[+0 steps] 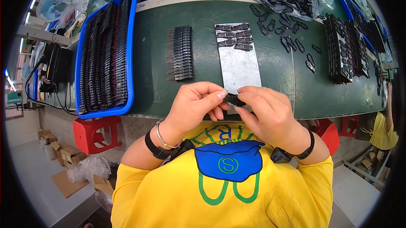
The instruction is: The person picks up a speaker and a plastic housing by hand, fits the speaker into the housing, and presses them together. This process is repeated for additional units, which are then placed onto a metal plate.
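Observation:
Between my two hands, just past the near edge of the green table, is a small black plastic part [233, 99]. My left hand [192, 103] pinches its left end with thumb and fingers. At the other end, the fingers of my right hand [270, 107] are closed on it, hiding much of its shape. Beyond my fingers lies a pale grey board [239, 69]; small black modules with oval centres and thin red wires [233, 33] sit in two columns at its far end. To their left stands a tight row of black modules [182, 54], red wires sticking out leftward.
A blue tray [131, 58] packed with rows of black modules stands at the left. Loose black plastic pieces [292, 29] spill from a clear bag [323, 3] at far right. Stacked modules [338, 54] stand at the right edge. Red stools [97, 135] sit under the table.

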Tool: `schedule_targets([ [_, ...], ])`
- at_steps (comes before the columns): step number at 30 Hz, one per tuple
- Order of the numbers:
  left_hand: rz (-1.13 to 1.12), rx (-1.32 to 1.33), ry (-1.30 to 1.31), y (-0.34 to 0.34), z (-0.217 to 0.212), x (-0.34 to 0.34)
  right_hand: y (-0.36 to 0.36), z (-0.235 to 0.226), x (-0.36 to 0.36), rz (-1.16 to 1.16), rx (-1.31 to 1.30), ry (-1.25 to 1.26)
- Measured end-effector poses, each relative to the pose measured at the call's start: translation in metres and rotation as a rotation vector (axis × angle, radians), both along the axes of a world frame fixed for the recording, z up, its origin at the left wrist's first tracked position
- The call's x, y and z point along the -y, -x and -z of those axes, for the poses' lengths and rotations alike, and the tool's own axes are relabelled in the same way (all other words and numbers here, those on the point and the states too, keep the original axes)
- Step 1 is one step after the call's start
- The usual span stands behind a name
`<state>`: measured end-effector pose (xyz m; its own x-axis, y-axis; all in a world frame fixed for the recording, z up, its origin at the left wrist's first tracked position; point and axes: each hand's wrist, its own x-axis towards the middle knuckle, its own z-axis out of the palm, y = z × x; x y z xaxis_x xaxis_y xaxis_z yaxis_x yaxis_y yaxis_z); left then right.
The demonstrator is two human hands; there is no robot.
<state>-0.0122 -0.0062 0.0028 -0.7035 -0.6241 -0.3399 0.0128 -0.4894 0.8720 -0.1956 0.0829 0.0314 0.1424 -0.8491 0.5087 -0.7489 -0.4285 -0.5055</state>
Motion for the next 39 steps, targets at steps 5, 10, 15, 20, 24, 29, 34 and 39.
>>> schedule_targets([
  [5, 0.005, -0.036, -0.039, -0.002, 0.001, 0.0, 0.001, 0.005, -0.002, 0.018, 0.029, 0.012],
  [10, -0.003, -0.066, -0.043, -0.002, 0.002, -0.003, 0.0, 0.008, -0.001, 0.036, 0.008, 0.048],
  [15, -0.028, -0.068, -0.056, 0.0, 0.001, -0.004, 0.0, 0.009, -0.001, 0.024, 0.003, 0.055],
  [20, -0.022, -0.084, -0.059, 0.001, 0.003, -0.004, 0.001, 0.012, -0.002, 0.017, -0.021, 0.084],
  [24, -0.016, -0.082, -0.065, 0.001, 0.002, -0.005, 0.0, 0.014, -0.002, 0.016, -0.036, 0.107],
  [29, -0.033, -0.085, -0.049, 0.003, -0.002, -0.009, -0.001, 0.017, -0.001, 0.021, -0.047, 0.137],
  [34, -0.074, -0.072, 0.11, 0.003, -0.001, -0.013, -0.004, 0.019, -0.001, 0.02, -0.026, 0.149],
  [39, -0.133, -0.14, 0.3, -0.002, 0.0, -0.016, 0.0, 0.008, -0.003, -0.023, 0.221, 0.01],
])
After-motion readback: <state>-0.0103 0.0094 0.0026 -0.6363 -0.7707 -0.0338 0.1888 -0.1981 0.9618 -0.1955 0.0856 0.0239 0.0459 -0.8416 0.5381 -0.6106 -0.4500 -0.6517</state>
